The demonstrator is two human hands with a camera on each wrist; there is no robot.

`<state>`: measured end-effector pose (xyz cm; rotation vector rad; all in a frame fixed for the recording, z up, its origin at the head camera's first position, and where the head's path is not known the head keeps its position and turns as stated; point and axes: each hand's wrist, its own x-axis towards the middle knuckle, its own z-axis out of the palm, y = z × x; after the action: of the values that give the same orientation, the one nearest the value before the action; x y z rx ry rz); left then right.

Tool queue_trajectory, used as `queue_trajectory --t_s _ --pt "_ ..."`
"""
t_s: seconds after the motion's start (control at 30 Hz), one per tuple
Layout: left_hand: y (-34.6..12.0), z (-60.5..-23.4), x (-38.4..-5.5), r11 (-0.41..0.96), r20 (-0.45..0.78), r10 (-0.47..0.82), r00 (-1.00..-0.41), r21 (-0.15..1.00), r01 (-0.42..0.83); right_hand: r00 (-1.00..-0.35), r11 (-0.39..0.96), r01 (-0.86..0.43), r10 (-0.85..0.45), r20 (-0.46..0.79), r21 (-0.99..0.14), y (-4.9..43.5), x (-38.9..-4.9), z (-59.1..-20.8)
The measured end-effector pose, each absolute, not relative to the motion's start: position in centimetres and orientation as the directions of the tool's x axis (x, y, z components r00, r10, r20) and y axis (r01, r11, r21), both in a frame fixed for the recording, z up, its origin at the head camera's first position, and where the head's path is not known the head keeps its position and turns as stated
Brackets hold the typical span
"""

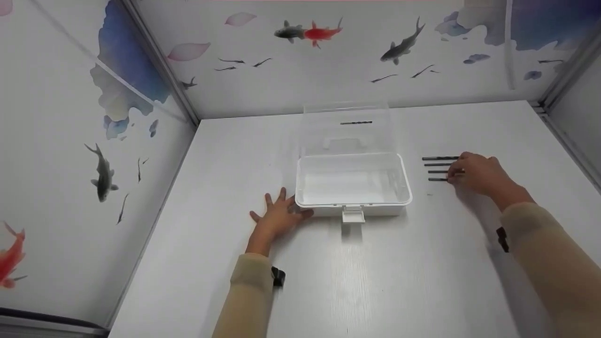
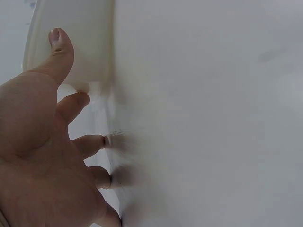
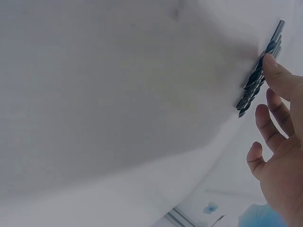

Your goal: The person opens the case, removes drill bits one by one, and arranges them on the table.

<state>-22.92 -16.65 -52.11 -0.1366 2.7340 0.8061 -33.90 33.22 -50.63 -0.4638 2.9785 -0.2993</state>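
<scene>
A white box (image 1: 352,211) with its clear lid (image 1: 347,136) swung back stands on the white table. My left hand (image 1: 278,218) rests at its front left corner, fingers spread on the tabletop; in the left wrist view the thumb (image 2: 61,52) lies against the box. To the right of the box, several dark twist drill bits (image 1: 434,165) lie side by side. My right hand (image 1: 479,173) is over their right ends and pinches the nearest drill bit (image 1: 436,179). In the right wrist view the thumb (image 3: 277,73) covers part of the bits; the index fingertip is hidden.
Another drill bit (image 1: 356,122) shows within the outline of the clear lid. A latch (image 1: 353,214) sticks out from the box front. Walls printed with fish border the table (image 1: 319,281) at the left and back, and a plain panel (image 1: 577,103) at the right.
</scene>
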Motion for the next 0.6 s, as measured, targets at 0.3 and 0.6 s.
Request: queue_trajectory --t_s 0.3,0.6 --pt "-16.6 -52.1 -23.1 0.842 -0.316 -0.009 -0.949 0.509 -0.178 -0.942 0.925 -0.322 -0.334 -0.027 -0.201 33.4 -33.8 -50.2" --pt "-16.7 -52.1 -23.1 0.840 -0.313 -0.008 -0.950 0.513 -0.177 -0.941 0.922 -0.324 -0.338 -0.031 -0.214 32.8 -34.2 -49.5"
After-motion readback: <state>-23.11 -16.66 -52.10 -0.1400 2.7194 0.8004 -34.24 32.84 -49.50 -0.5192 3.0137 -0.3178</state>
